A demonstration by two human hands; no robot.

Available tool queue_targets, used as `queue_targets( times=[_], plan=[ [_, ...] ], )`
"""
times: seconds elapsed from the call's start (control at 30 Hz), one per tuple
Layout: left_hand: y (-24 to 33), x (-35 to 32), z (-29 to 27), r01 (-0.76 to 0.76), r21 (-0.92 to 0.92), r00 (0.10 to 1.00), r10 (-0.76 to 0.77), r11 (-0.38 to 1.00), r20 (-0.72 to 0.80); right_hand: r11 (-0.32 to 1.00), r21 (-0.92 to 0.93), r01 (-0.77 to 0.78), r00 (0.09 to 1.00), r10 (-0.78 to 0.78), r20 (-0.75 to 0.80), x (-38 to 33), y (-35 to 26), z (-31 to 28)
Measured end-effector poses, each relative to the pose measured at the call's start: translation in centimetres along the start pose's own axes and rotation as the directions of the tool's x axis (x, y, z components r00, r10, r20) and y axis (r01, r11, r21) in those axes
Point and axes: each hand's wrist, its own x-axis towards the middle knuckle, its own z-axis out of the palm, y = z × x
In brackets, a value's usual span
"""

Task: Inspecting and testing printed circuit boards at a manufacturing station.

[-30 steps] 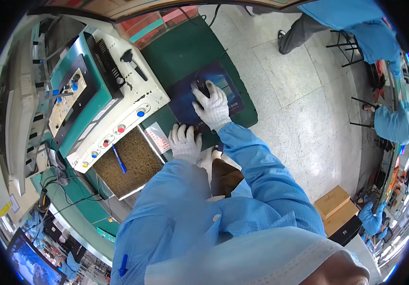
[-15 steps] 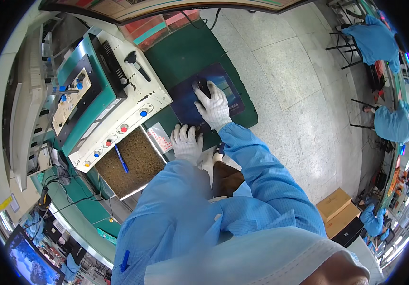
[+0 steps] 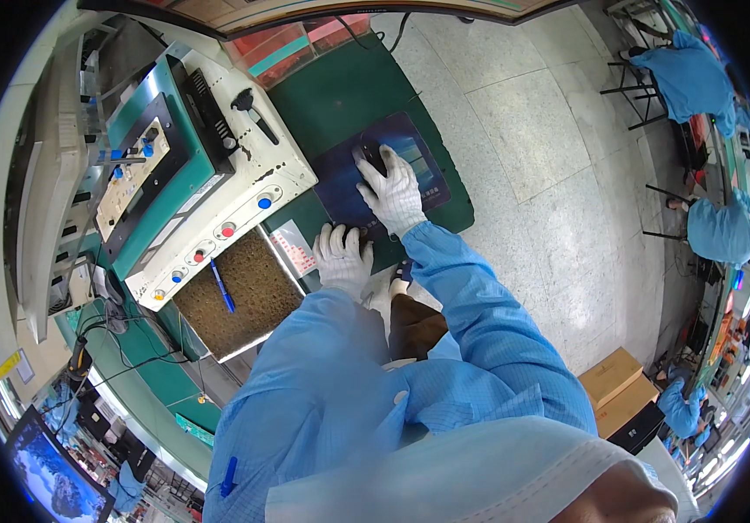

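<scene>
A black computer mouse (image 3: pixel 373 155) lies on the dark blue mouse pad (image 3: pixel 340 187). Over its near end rests my white-gloved right hand (image 3: pixel 395 194), fingers around it. My left hand (image 3: pixel 342 256), gloved too, lies palm down at the near edge of the green mat (image 3: pixel 322 87) with its fingers a little apart and nothing visible in them. Beside that hand sits a white card with red marks (image 3: pixel 292 248). Further left, a blue pen (image 3: pixel 222 286) lies on a brown speckled panel (image 3: pixel 257 305).
A cream and green machine (image 3: pixel 192 174) with red, blue and yellow buttons stands at left. Red bins (image 3: pixel 283 52) are at the back, below a monitor's edge (image 3: pixel 366 10). Cardboard boxes (image 3: pixel 614 383) stand at lower right. Co-workers in blue (image 3: pixel 684 78) sit at the far right.
My hands keep their places on the mouse and the mat. The view has shifted very slightly.
</scene>
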Motion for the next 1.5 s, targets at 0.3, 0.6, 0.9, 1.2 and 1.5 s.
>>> queue_targets(
  times=[0.3,0.6,0.9,1.2,1.5],
  plan=[
    [-0.15,-0.20,0.16,0.003,0.005,1.000,-0.003,1.000,0.011,1.000,-0.004,-0.013,1.000,0.013,0.018,-0.02,0.02,0.05],
    [-0.09,-0.19,0.09,0.009,0.002,1.000,-0.009,1.000,0.025,1.000,-0.006,-0.025,1.000,0.026,0.013,0.04,-0.15,-0.03],
    [-0.21,-0.34,0.31,0.008,0.001,1.000,-0.008,1.000,0.019,0.999,-0.018,-0.027,1.000,0.027,0.014,0.23,-0.34,-0.23],
    [-0.25,-0.36,0.30,0.001,0.004,1.000,-0.001,1.000,0.022,0.999,-0.037,-0.024,1.000,0.024,0.007,0.10,-0.25,0.06],
    [-0.24,-0.30,0.20,-0.004,0.017,1.000,0.004,1.000,0.028,0.999,-0.046,-0.021,1.000,0.021,0.013,0.17,-0.18,0.12]
  ],
)
